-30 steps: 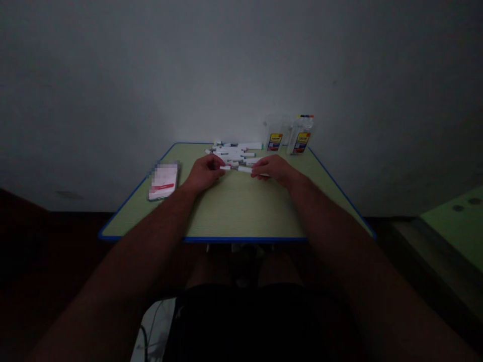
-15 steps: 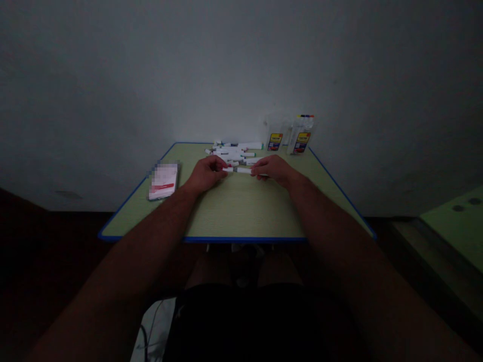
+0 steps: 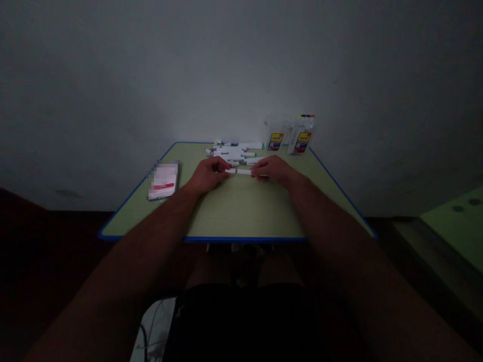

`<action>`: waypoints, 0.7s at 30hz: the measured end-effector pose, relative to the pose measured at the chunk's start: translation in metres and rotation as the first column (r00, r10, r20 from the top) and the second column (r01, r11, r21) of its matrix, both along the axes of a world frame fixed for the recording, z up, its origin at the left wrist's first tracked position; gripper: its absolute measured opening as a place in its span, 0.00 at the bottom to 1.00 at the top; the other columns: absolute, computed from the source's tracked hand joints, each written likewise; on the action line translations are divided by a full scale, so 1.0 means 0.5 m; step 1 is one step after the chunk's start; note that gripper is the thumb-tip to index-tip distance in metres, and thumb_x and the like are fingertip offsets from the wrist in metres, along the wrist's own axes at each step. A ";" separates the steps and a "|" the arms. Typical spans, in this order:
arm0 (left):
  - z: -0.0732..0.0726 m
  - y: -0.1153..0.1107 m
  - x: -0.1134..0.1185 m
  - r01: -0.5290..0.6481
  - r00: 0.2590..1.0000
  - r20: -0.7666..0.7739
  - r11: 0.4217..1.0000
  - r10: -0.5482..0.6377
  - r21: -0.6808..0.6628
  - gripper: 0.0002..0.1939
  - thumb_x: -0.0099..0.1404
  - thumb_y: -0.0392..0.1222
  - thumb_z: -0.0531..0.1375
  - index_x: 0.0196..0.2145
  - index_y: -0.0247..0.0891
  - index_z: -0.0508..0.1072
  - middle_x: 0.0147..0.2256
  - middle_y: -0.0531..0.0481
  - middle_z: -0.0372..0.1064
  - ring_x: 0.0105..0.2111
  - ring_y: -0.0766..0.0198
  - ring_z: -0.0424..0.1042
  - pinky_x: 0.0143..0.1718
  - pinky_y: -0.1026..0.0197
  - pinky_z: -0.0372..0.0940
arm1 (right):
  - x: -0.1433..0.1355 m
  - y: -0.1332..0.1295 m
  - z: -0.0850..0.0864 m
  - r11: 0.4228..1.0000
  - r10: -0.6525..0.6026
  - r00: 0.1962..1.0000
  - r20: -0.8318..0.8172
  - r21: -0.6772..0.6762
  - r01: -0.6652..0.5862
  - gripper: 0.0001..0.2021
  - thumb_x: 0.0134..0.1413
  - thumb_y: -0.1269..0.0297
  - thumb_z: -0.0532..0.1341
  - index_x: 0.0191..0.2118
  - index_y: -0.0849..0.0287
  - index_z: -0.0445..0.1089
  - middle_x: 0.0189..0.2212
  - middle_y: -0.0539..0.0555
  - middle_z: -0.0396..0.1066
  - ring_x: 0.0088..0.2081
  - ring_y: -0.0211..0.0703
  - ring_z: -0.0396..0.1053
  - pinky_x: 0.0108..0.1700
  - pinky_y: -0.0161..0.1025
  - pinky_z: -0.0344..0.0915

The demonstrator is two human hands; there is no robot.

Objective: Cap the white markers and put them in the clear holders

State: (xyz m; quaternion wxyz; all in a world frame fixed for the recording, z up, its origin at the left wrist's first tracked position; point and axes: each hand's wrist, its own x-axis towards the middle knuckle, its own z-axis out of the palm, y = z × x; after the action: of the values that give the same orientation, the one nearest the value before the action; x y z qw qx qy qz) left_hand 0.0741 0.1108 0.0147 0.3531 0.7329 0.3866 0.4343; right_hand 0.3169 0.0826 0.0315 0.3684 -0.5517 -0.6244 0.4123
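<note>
A white marker lies level between my two hands above the near side of a marker pile. My left hand pinches its left end, where the white cap shows against the barrel. The barrel's right end is closed in the fingers of my right hand. Just behind my hands, several white markers lie in a loose pile, some with green or pink ends. A bit of red shows by my left fingertips.
Two clear plastic cases with yellow and blue labels stand at the back right, the left one and the right one, which holds markers. A partly blurred white and red pack lies at the table's left. The table has a blue edge.
My left hand has moved slightly to the right, and the gap between the cap and the barrel of the marker has narrowed. My right hand has stayed nearly still.
</note>
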 end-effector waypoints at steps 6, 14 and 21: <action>0.002 -0.004 0.002 -0.005 1.000 -0.017 1.000 0.005 -0.004 0.09 0.47 0.31 0.68 0.29 0.38 0.76 0.25 0.54 0.68 0.25 0.68 0.63 0.28 0.62 0.59 | 0.000 -0.003 0.002 1.000 0.002 1.000 0.011 -0.019 -0.002 0.01 0.46 0.72 0.70 0.26 0.62 0.79 0.20 0.53 0.74 0.22 0.33 0.66 0.26 0.31 0.63; 0.001 -0.005 0.002 -0.006 1.000 -0.008 1.000 0.006 -0.015 0.09 0.47 0.32 0.67 0.28 0.39 0.76 0.24 0.54 0.68 0.25 0.68 0.62 0.26 0.62 0.59 | 0.002 0.001 0.000 1.000 0.010 1.000 0.001 -0.018 -0.010 0.01 0.45 0.72 0.70 0.26 0.61 0.79 0.20 0.52 0.74 0.22 0.33 0.66 0.25 0.30 0.63; 0.002 -0.005 0.002 -0.006 1.000 0.013 1.000 0.006 -0.025 0.10 0.47 0.32 0.69 0.30 0.38 0.77 0.25 0.54 0.68 0.25 0.68 0.64 0.26 0.62 0.59 | 0.006 0.001 -0.002 1.000 0.027 0.997 0.069 0.012 -0.028 0.01 0.48 0.71 0.69 0.29 0.62 0.80 0.22 0.52 0.75 0.22 0.33 0.66 0.26 0.32 0.61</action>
State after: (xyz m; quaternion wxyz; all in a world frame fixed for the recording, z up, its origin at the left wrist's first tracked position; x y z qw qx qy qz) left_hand 0.0752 0.1081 0.0155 0.3635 0.7245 0.3918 0.4354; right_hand 0.3197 0.0832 0.0306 0.3446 -0.5544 -0.6469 0.3942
